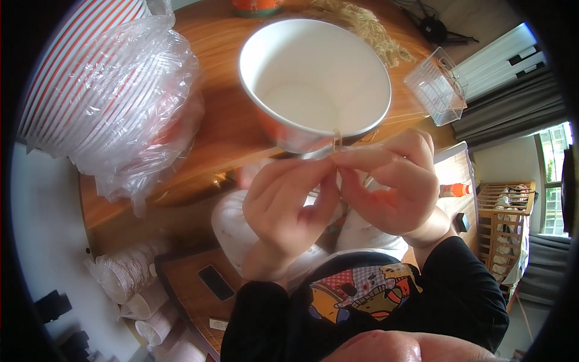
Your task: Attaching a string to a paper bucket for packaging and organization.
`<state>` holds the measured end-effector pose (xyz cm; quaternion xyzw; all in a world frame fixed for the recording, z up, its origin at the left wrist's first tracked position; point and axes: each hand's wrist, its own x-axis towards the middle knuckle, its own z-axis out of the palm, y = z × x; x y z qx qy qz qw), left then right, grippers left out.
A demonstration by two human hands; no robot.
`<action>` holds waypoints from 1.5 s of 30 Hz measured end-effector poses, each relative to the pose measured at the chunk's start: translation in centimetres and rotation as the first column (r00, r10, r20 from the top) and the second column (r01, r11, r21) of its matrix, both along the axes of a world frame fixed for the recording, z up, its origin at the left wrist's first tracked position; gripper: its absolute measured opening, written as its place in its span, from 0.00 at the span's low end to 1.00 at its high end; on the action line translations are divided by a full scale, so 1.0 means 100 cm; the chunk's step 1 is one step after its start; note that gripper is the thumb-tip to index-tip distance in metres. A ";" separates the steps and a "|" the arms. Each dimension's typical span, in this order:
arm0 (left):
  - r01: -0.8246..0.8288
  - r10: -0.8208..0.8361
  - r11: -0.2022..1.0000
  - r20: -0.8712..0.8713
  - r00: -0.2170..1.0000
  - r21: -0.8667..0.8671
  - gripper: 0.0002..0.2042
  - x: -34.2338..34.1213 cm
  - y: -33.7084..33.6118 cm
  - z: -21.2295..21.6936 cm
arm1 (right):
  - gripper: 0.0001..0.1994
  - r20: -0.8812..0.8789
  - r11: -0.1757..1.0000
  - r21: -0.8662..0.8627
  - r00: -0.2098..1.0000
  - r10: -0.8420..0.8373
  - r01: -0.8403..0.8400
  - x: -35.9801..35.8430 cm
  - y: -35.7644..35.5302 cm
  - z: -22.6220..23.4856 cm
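Both hands meet fingertip to fingertip just in front of a large white-lined paper bucket [313,66], which stands open on the wooden table. My left hand [289,202] pinches thumb against forefinger. My right hand [395,181] does the same from the other side, with its other fingers curled. Between the tips runs a thin pale-yellow strand [337,143], part of it forming a small loop in front of the bucket's rim. How the strand is joined is too small to tell. A heap of similar yellowish strands [368,30] lies behind the bucket.
At the left stand nested striped paper buckets [78,78] in a clear plastic bag [142,90]. A clear plastic basket [437,84] sits at the table's right edge. Below are a phone [216,282] and more bagged cups [123,277]; an orange bottle [455,190] is at right.
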<state>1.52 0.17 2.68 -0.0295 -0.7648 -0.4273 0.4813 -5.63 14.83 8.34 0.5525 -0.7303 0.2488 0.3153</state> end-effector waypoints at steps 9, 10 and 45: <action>0.072 -0.073 0.993 0.006 0.997 0.088 0.08 -0.004 0.001 -0.001 | 0.22 0.484 0.992 -0.118 0.875 0.015 0.049 0.008 -0.001 -0.003; 0.091 -0.091 0.992 0.002 0.996 0.093 0.08 -0.005 0.001 -0.002 | 0.22 0.533 0.985 -0.172 0.840 0.101 -0.010 0.007 -0.002 -0.002; 0.102 -0.100 0.994 -0.051 0.994 0.042 0.08 -0.011 0.004 -0.005 | 0.24 0.636 0.975 -0.216 0.750 0.180 -0.051 0.004 0.003 -0.004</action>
